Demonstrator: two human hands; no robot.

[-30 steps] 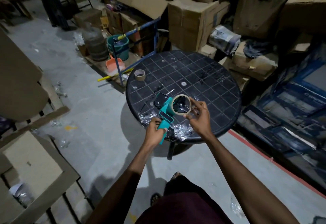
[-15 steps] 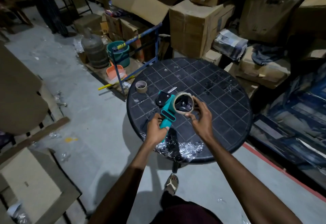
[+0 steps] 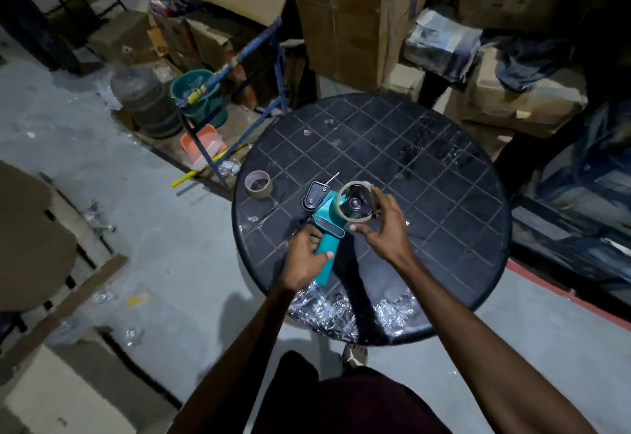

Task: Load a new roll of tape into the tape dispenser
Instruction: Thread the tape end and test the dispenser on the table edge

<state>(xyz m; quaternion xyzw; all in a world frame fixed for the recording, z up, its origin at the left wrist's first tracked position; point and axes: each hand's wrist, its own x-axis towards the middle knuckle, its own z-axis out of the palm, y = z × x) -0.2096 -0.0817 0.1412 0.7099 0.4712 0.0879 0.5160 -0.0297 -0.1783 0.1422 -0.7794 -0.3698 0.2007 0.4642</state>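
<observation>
Teal plastic tape dispenser [image 3: 327, 228] slants up-right from the left hand [image 3: 305, 256] clenched round its handle; right hand [image 3: 384, 225] cups the brown tape roll [image 3: 355, 202] on its hub.

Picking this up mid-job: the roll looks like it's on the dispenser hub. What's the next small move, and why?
Probably press the roll fully down on the hub, right hand pushing, left hand steadying the dispenser by its handle. The roll rings the hub with right fingers at its rim, but whether it is seated cannot be told, and no tape is seen pulled toward the black front end.
</observation>
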